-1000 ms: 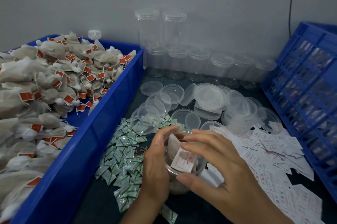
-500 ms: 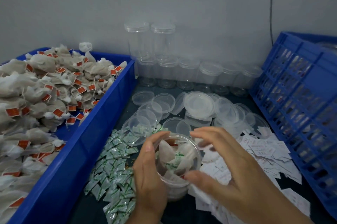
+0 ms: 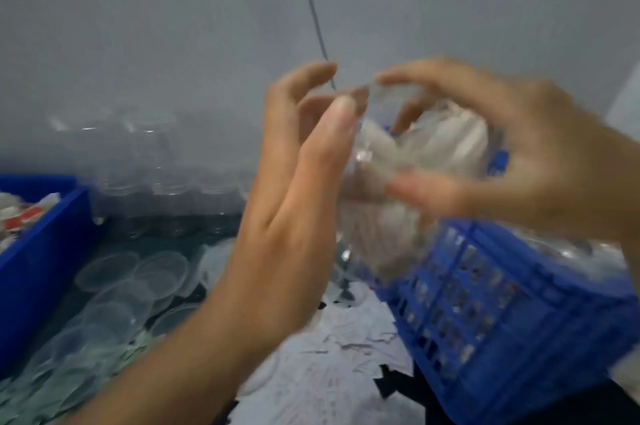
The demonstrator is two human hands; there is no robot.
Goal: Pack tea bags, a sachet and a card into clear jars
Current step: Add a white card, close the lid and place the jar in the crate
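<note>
**Risk:** the jar (image 3: 415, 161) is in mid-air and tilted, up by the crate (image 3: 485, 320) rim. Only my right hand (image 3: 540, 154) is curled round it. My left hand (image 3: 294, 216) lies flat-fingered alongside, and the blur hides whether it touches. I judge that a slack grip would drop the jar. If the mouth is unlidded, which may be so, the tea bags (image 3: 450, 144) would spill.

**Crate:** blue and slatted, on the right, with what seem to be clear jars inside.

**Bin** (image 3: 38, 237): blue, on the left, holding pale bags with red tags.

**Jar row** (image 3: 166, 182): at the wall, and the jars appear empty.

**Held jar:** packed with tea bags. I cannot make out a sachet or card.

**Lids** (image 3: 138, 286): clear, lying loose between the bin and the crate.

**Cards** (image 3: 329, 372): white, scattered beneath my arms.
</note>
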